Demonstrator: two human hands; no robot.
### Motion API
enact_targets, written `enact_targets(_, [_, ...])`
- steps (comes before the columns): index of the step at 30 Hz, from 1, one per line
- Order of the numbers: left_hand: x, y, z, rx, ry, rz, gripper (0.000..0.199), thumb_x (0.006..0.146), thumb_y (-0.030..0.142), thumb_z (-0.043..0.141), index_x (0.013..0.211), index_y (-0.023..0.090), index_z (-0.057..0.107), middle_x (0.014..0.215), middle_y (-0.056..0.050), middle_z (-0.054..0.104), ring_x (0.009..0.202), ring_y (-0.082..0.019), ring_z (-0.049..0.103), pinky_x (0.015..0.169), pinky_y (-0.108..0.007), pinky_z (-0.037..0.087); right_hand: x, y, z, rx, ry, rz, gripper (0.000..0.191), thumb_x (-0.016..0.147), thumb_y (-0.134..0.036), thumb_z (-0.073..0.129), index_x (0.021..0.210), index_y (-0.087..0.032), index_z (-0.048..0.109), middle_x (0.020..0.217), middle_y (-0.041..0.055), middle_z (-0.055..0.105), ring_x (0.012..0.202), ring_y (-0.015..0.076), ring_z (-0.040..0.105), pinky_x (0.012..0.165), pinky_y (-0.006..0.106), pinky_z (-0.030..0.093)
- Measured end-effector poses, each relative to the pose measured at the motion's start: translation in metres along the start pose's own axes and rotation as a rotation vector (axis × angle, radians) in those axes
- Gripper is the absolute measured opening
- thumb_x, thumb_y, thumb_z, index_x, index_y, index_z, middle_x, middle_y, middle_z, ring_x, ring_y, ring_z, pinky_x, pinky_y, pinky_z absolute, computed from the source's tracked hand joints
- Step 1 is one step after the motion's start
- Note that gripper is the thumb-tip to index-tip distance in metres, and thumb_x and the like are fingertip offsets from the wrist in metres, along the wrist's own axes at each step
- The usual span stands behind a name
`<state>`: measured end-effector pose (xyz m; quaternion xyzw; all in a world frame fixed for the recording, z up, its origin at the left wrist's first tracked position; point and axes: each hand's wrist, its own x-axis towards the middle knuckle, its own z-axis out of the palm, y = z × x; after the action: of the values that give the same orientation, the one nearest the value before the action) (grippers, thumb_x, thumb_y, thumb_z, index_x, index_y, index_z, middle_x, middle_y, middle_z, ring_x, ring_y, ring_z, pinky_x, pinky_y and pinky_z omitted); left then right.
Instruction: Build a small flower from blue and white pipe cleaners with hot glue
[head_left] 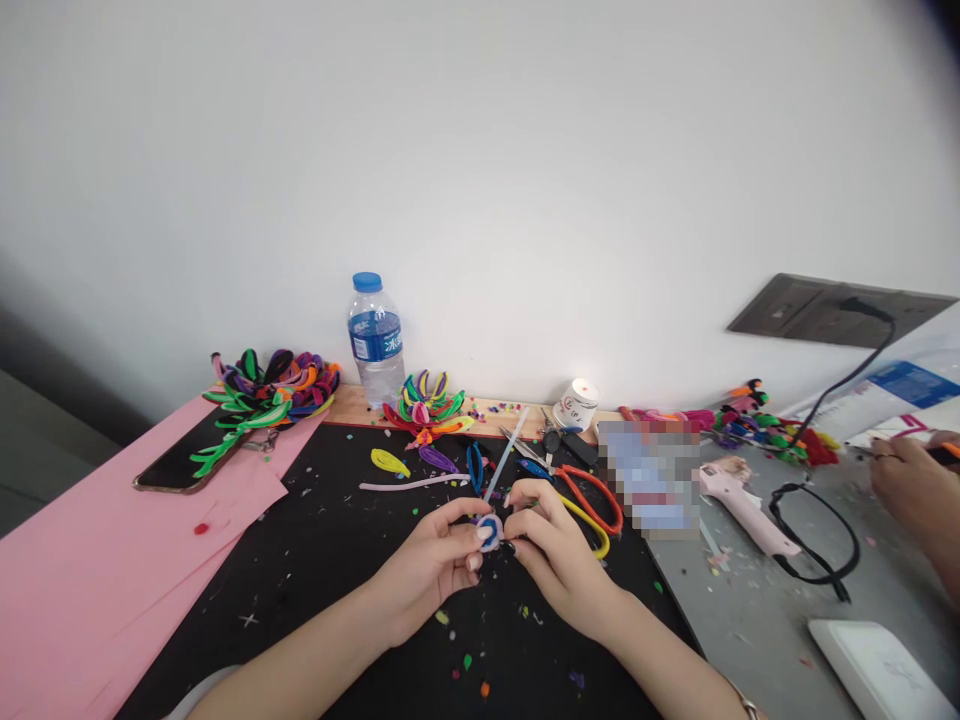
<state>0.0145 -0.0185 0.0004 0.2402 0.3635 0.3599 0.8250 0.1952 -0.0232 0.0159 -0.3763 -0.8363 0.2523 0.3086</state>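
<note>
My left hand (427, 560) pinches a small blue loop wrapped in a pale lilac pipe cleaner (491, 521) between thumb and fingers. From the other side, my right hand (562, 565) closes its fingertips on the edge of that same piece. Just beyond them lie a yellow pipe-cleaner loop (390, 461), a purple loop (437, 460) and a blue loop (475, 468). A pale pipe-cleaner strip (409, 483) points toward my left fingers. Behind my hands a translucent stick (507, 455) slants upward. Scissors (615, 505) with red handles lie beyond my right hand, next to a yellow curved handle.
A water bottle (376, 345) and a colourful pipe-cleaner bundle (426, 410) stand by the wall. Left are a larger bundle (277, 385), a phone (184, 455) and pink paper (112, 560). Right are a white roll (576, 404), a pink glue gun (750, 512) and another person's hand (911, 485).
</note>
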Motion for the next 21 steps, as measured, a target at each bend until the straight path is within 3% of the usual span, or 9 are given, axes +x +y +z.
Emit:
enact_targets(13, [0.0004, -0.0025, -0.001, 0.059, -0.033, 0.044, 0.026, 0.073, 0.022, 0.066, 0.097, 0.018, 0.056, 0.061, 0.005, 0.045, 0.048, -0.002, 0.037, 0.049, -0.016, 0.034, -0.0013, 0.0034, 0.0083, 0.09, 0.096, 0.027, 0.01, 0.081, -0.01, 0.052, 0.08, -0.02, 0.053, 0.098, 0.0042, 0.041, 0.091, 0.0161, 0.048, 0.082, 0.03, 0.041])
enact_targets(21, [-0.0003, -0.0008, 0.0008, 0.092, -0.047, 0.067, 0.026, 0.071, 0.02, 0.067, 0.096, 0.019, 0.056, 0.066, 0.005, 0.047, 0.049, -0.003, 0.038, 0.049, -0.017, 0.034, 0.0029, -0.0031, 0.007, 0.17, 0.133, 0.12, 0.015, 0.074, -0.006, 0.058, 0.073, -0.019, 0.052, 0.09, 0.0025, 0.043, 0.078, 0.0137, 0.049, 0.065, 0.025, 0.043])
